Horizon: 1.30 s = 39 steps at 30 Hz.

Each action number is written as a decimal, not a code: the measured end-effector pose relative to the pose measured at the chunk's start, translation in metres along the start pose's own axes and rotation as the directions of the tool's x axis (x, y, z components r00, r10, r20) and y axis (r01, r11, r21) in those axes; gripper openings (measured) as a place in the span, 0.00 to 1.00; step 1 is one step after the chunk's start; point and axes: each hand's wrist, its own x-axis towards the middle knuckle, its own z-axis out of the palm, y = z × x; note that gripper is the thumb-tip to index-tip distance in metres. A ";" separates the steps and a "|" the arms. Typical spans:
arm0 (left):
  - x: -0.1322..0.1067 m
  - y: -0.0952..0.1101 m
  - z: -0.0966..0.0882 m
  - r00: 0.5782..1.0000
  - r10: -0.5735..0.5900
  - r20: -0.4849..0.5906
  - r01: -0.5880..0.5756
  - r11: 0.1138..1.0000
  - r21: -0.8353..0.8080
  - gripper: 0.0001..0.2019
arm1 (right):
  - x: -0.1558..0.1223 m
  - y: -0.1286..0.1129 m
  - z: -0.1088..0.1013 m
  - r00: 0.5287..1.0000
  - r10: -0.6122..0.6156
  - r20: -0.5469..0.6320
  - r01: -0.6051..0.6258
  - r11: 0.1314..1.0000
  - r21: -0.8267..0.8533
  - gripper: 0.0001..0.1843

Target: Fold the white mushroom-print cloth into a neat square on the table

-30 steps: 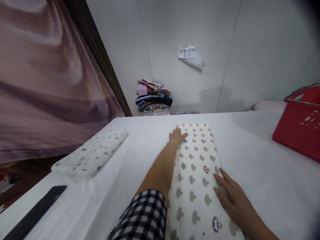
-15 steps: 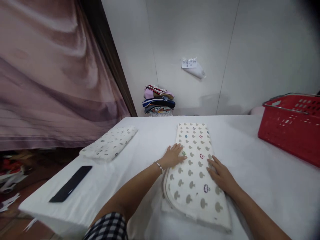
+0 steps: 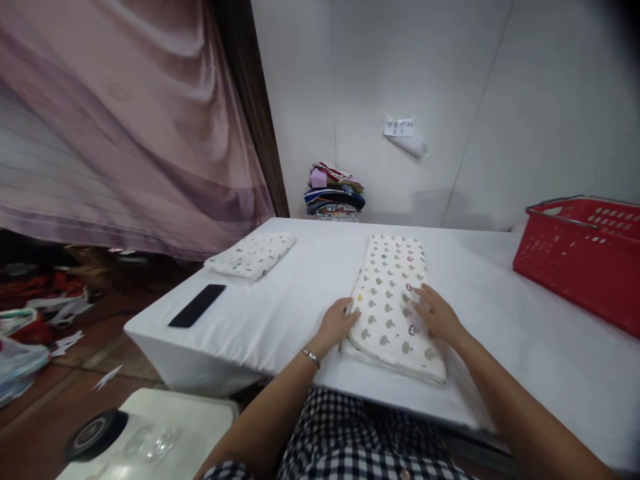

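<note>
A white cloth with grey mushroom prints and a few coloured ones lies folded into a long strip on the white-covered table. At its left edge, toward the near end, my left hand grips the layers, thumb on top and the other fingers around the side. My right hand rests on the right side of the strip with fingers spread, touching the top layer. Farther left on the table lies another folded white cloth with small dark prints.
A black flat object lies near the table's left edge. On the right stands a red basket with a metal handle. Folded fabrics are stacked by the wall. At lower left, a white stool-like surface holds a black roll.
My left hand has gone from lying flat on the cloth to gripping its left edge. The right hand has moved further onto the cloth. The view has shifted, showing more floor and my checked clothing.
</note>
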 end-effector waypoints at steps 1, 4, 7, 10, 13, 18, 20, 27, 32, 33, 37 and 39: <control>-0.005 0.000 0.001 0.999 -0.017 -0.035 0.017 1.000 -0.002 0.21 | -0.006 -0.014 0.000 0.999 -0.034 0.041 0.033 0.999 0.029 0.23; -0.022 -0.002 0.005 0.995 -0.033 -0.089 0.031 0.999 -0.027 0.19 | -0.029 -0.056 0.007 0.960 -0.174 0.220 0.153 0.982 0.109 0.23; -0.039 -0.004 0.006 0.989 -0.048 -0.137 0.035 0.995 -0.095 0.15 | -0.056 -0.086 0.019 0.885 -0.336 0.322 0.307 0.942 0.140 0.23; -0.055 -0.007 0.004 0.983 -0.055 -0.173 0.031 0.990 -0.140 0.14 | -0.075 -0.102 0.028 0.828 -0.427 0.363 0.412 0.903 0.120 0.22; -0.067 -0.006 0.002 0.981 -0.071 -0.180 0.046 0.989 -0.139 0.14 | -0.081 -0.108 0.032 0.812 -0.451 0.370 0.450 0.888 0.096 0.21; -0.065 0.003 -0.003 0.974 -0.093 -0.206 0.084 0.995 -0.051 0.11 | -0.070 -0.116 0.037 0.856 -0.376 0.356 0.388 0.921 0.039 0.16; -0.059 0.009 -0.005 0.975 -0.112 -0.194 0.120 0.992 0.027 0.13 | -0.061 -0.120 0.039 0.871 -0.336 0.359 0.350 0.936 0.028 0.15; -0.047 0.015 -0.008 0.969 -0.214 -0.123 0.235 0.952 0.196 0.11 | -0.024 -0.131 0.053 0.903 -0.219 0.369 0.245 0.969 -0.026 0.13; -0.049 0.013 -0.007 0.968 -0.219 -0.121 0.240 0.950 0.203 0.10 | -0.002 -0.135 0.061 0.858 -0.224 0.462 0.287 0.955 -0.070 0.17; -0.049 0.013 -0.006 0.969 -0.216 -0.123 0.237 0.951 0.199 0.10 | 0.002 -0.136 0.062 0.835 -0.240 0.495 0.327 0.940 -0.094 0.17; -0.050 0.014 -0.006 0.966 -0.224 -0.131 0.247 0.948 0.201 0.09 | 0.010 -0.139 0.062 0.774 -0.266 0.575 0.447 0.872 -0.198 0.15; -0.050 0.015 -0.006 0.964 -0.229 -0.133 0.253 0.947 0.201 0.08 | 0.012 -0.139 0.062 0.759 -0.288 0.584 0.482 0.851 -0.207 0.14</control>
